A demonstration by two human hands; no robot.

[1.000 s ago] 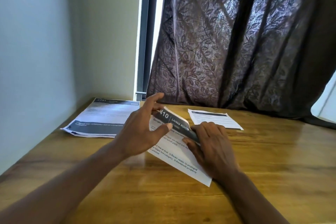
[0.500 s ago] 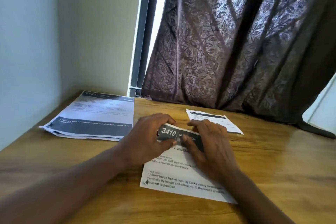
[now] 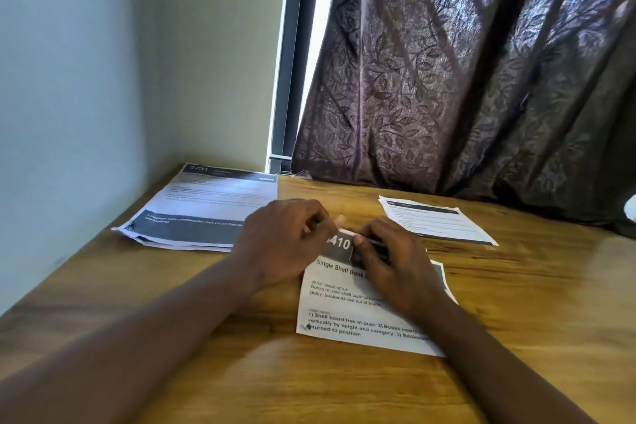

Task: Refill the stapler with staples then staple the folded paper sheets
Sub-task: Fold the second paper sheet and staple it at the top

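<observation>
A folded printed sheet (image 3: 344, 306) with a dark header band reading "410" lies on the wooden table (image 3: 516, 320) in front of me. My left hand (image 3: 282, 244) pinches the sheet's top fold at its left end. My right hand (image 3: 395, 262) presses down on the same fold just to the right, fingers flat over the header band. The two hands almost touch. No stapler or staples appear anywhere in view.
A stack of flat printed sheets (image 3: 206, 210) lies at the back left near the wall. Another folded sheet (image 3: 437, 220) rests at the back right. A dark patterned curtain (image 3: 464, 79) hangs behind the table.
The sheet was held tilted above the table; it now lies flat, turned square to me. Both hands have come down onto its top fold and moved closer together.
</observation>
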